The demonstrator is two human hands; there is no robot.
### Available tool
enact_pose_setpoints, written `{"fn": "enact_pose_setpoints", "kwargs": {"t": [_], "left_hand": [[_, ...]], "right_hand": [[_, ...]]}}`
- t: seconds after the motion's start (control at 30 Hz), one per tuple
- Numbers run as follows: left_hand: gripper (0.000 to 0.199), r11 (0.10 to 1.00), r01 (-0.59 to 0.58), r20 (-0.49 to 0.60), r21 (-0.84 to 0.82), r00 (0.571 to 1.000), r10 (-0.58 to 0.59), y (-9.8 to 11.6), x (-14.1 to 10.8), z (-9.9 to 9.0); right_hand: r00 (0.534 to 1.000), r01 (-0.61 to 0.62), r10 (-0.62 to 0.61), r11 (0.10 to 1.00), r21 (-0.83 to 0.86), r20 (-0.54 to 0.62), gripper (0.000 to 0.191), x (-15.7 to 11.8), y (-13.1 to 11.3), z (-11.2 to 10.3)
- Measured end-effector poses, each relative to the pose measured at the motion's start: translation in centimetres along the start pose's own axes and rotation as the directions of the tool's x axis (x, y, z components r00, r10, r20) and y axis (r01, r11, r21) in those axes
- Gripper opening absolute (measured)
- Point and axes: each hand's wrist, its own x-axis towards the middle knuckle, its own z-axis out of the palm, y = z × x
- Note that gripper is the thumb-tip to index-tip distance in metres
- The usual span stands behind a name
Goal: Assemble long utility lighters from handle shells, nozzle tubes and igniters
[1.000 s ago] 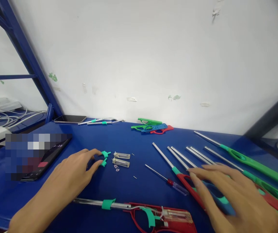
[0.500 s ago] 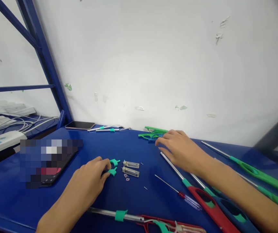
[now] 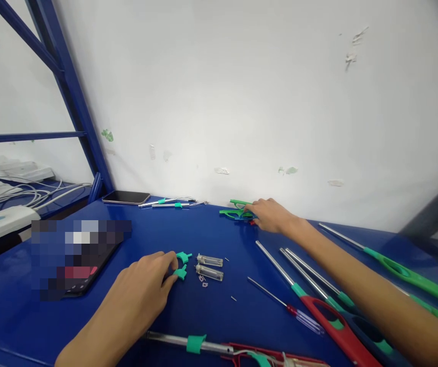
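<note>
My left hand rests on the blue table, its fingers and thumb curved apart beside two teal clips, an upper one and a lower one. Whether it holds a clip is hard to tell. Farther back, my right hand has its fingertips on a pile of green and blue plastic shells, with a bit of red under them. Two clear lighter cartridges lie near the table's middle, with small pink parts beside them.
A screwdriver and several long-necked lighters, one with a red handle, lie at the right. An opened red lighter is at the front edge. Phones and metal tubes lie at the left and back. A wall stands behind.
My right hand has moved back and its fingers have come down onto the pile of plastic shells. My left hand stays beside the clips; the view has shifted slightly.
</note>
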Motion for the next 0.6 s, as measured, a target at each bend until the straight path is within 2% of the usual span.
{"fn": "enact_pose_setpoints", "kwargs": {"t": [0.3, 0.6], "left_hand": [[0.017, 0.999, -0.036, 0.011, -0.012, 0.999, 0.036, -0.2, 0.0, 0.3], [0.024, 0.999, -0.049, 0.003, 0.005, 0.999, 0.049, 0.0, -0.2, 0.2]], "right_hand": [[0.995, 0.046, -0.047, 0.999, -0.005, -0.092, 0.038, -0.3, -0.3, 0.7], [0.983, 0.085, -0.072, 0.994, 0.070, -0.169, 0.036, -2.3, -0.8, -1.1]]}}
